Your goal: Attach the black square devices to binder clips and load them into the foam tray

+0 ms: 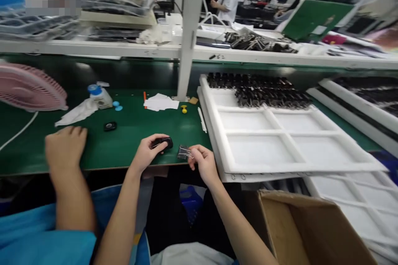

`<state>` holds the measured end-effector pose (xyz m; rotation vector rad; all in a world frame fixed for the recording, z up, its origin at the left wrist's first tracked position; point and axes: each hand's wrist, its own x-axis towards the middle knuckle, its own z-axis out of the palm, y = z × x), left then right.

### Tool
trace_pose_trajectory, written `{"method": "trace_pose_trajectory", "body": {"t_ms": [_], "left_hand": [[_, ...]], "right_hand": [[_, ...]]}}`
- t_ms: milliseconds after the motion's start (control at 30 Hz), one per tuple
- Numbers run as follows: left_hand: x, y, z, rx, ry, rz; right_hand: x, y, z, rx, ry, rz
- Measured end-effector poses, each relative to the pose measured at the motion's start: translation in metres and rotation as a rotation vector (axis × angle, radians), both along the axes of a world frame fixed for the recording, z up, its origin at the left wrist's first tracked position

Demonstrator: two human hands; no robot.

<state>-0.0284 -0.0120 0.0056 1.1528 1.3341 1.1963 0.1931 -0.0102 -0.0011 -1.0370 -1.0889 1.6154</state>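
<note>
My left hand [151, 149] is wrapped round a small black device [164, 143] above the front edge of the green table [130, 120]. Just to its right, my right hand [202, 159] pinches the metal wire handles of a black binder clip [182, 152]. The device and the clip are close together but apart. A similar black device [110, 126] lies on the table to the left. Many black binder clips [258, 91] fill the back compartments of a white foam tray [217, 149] on the right.
A co-worker's hand [66, 143] rests at the left. Behind it are a pink fan [31, 87], a bottle [101, 97], tissue and paper scraps [160, 102]. A yellow piece [184, 109] lies near the white post [188, 33]. An open cardboard box [280, 223] stands at lower right.
</note>
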Motion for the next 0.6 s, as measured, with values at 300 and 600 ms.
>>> {"method": "trace_pose_trajectory", "body": {"t_ms": [300,600], "left_hand": [[-0.007,-0.006,-0.004,-0.010,-0.065,-0.066],[-0.009,-0.006,0.002,-0.027,0.043,-0.217]], "right_hand": [[0.000,0.014,-0.013,0.184,-0.210,0.139],[0.004,0.013,-0.018,0.305,-0.322,0.202]]}}
